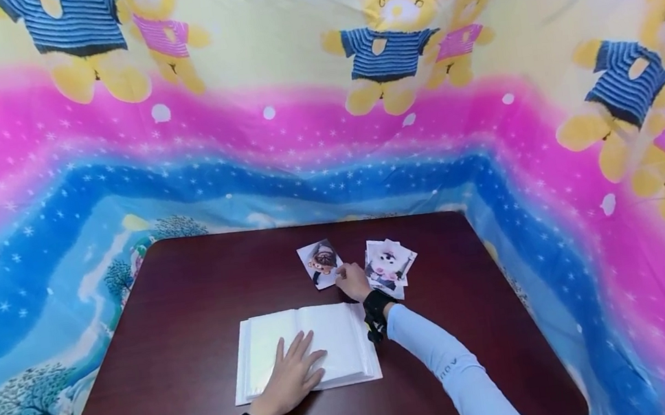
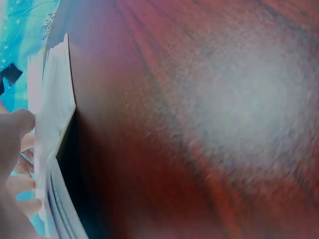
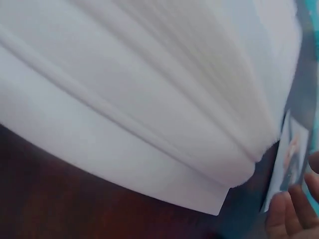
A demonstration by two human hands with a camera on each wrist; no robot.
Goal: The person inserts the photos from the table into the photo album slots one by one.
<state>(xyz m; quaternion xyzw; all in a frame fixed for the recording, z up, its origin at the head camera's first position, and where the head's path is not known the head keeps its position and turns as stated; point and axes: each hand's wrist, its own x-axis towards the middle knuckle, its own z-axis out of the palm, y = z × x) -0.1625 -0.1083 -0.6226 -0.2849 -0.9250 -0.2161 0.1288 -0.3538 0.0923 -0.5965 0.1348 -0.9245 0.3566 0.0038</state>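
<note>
An open photo album (image 1: 342, 334) with white pages lies on the table. My left hand (image 1: 293, 375) rests on its left side and middle, fingers spread across the pages. In the left wrist view, the album (image 2: 57, 94) shows edge-on beside the left-hand fingers (image 2: 27, 186). Beyond the album's top edge, my right hand (image 1: 354, 282) pinches the right edge of a single photo (image 1: 321, 263) that pictures a figure with a brown head. The right wrist view catches part of that photo (image 3: 289, 157) beside curled fingers (image 3: 279, 219); the fingertip contact is partly cut off.
A small overlapping pile of photos (image 1: 388, 263) lies just right of my right hand. The dark reddish-brown table (image 1: 193, 287) extends around the album. Behind and beside it hangs a cloth (image 1: 298, 128) printed with cartoon bears.
</note>
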